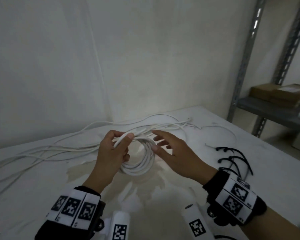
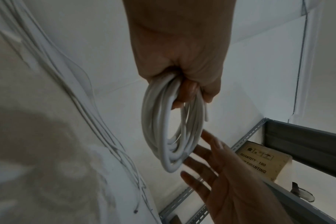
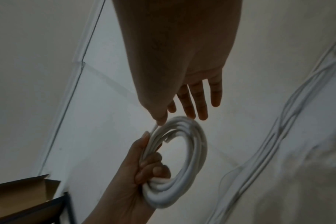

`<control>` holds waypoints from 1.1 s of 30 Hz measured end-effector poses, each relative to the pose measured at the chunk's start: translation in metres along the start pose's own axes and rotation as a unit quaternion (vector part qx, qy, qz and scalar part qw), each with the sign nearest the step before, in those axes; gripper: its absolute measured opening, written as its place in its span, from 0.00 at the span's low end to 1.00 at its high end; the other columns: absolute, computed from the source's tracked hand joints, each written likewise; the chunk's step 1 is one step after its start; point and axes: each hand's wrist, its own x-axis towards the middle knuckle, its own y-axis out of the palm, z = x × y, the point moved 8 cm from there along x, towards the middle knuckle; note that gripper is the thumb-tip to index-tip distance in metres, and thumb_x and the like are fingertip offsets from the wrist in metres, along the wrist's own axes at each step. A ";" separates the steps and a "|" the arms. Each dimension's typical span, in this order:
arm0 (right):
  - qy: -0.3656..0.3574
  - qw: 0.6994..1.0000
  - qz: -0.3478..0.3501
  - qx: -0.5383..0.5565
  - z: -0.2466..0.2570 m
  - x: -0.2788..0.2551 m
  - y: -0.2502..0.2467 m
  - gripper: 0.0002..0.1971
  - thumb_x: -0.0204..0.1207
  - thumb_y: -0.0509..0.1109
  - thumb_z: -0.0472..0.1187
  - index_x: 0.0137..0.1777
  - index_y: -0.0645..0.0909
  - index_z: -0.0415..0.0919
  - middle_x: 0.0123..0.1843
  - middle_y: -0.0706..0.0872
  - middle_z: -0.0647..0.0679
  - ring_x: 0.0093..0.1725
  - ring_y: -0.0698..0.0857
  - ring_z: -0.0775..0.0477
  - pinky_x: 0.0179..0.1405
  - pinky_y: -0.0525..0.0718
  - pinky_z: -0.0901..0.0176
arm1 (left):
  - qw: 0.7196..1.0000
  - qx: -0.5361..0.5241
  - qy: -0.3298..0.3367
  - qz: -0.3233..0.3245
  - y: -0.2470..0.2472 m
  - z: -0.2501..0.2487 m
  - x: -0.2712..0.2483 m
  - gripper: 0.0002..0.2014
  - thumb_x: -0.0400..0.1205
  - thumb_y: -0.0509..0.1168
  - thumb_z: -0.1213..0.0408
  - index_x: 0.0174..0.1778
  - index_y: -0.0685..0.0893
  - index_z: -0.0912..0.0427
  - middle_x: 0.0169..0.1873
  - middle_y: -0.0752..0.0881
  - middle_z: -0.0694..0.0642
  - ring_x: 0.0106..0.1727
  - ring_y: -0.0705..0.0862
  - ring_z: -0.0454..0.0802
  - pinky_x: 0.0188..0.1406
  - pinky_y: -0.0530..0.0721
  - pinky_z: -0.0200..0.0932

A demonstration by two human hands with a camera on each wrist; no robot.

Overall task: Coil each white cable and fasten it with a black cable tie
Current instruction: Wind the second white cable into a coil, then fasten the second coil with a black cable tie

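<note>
The coil [image 1: 142, 158] of white cable hangs in your left hand [image 1: 111, 153], up above the table [image 1: 42, 196]. Part of the coil is hidden behind your left palm in the head view, and the spot where your fingers close on it is dark in the left wrist view. The head view is a bit blurry, so you cannot tell just where the cable's loose end sits there. In the left wrist view a short end [image 2: 206, 112] hangs down beside your fingers.

Your left fingers [image 3: 153, 169] curl through the coil and squeeze one side of it, and your thumb presses on the top. Your right hand [image 1: 177, 155] is spread wide, fingers straight, holding nothing. Its fingertips [image 3: 201, 112] are just beside the far side of the coil; the thumb tip looks like it touches the ring, but you cannot be sure.

More loose cables [image 1: 50, 149] lie in a long bunch on the table, behind and to the left of your hands. The ties [image 1: 232, 160] lie on the table to the right, close to your right wrist. A shelf [image 1: 267, 104] with boxes [image 1: 280, 94] stands past the table's right edge. The table in front of your wrists is bare.
</note>
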 end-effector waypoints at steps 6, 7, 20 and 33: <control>0.130 0.983 -0.013 -0.130 -0.072 -0.029 -0.065 0.15 0.78 0.66 0.46 0.63 0.78 0.43 0.47 0.80 0.53 0.43 0.78 0.58 0.37 0.73 0.80 | 0.999 -0.019 -0.030 0.016 0.033 0.020 0.006 0.10 0.80 0.65 0.69 0.34 0.73 0.58 0.13 0.72 0.43 0.16 0.67 0.38 0.14 0.68 0.32; 0.149 0.976 -0.014 -0.155 -0.083 -0.034 -0.076 0.14 0.78 0.66 0.45 0.62 0.79 0.42 0.47 0.80 0.52 0.42 0.78 0.56 0.36 0.73 0.78 | 0.999 -0.019 -0.031 0.018 0.037 0.021 0.007 0.10 0.80 0.65 0.69 0.34 0.73 0.58 0.13 0.72 0.44 0.15 0.67 0.38 0.14 0.68 0.32; 0.424 0.880 -0.003 -0.213 -0.196 -0.080 -0.141 0.23 0.75 0.68 0.55 0.54 0.69 0.36 0.48 0.76 0.45 0.45 0.75 0.47 0.37 0.71 0.60 | 0.998 -0.012 -0.048 0.040 0.070 0.033 0.010 0.09 0.79 0.66 0.68 0.35 0.73 0.58 0.12 0.72 0.45 0.15 0.68 0.37 0.14 0.68 0.31; 0.393 0.900 -0.076 -0.174 -0.197 -0.046 -0.130 0.09 0.73 0.62 0.27 0.51 0.77 0.26 0.45 0.85 0.32 0.40 0.87 0.35 0.43 0.85 0.50 | 0.998 -0.001 -0.047 0.042 0.065 0.033 0.011 0.08 0.79 0.65 0.68 0.36 0.74 0.58 0.12 0.72 0.46 0.16 0.68 0.38 0.15 0.70 0.32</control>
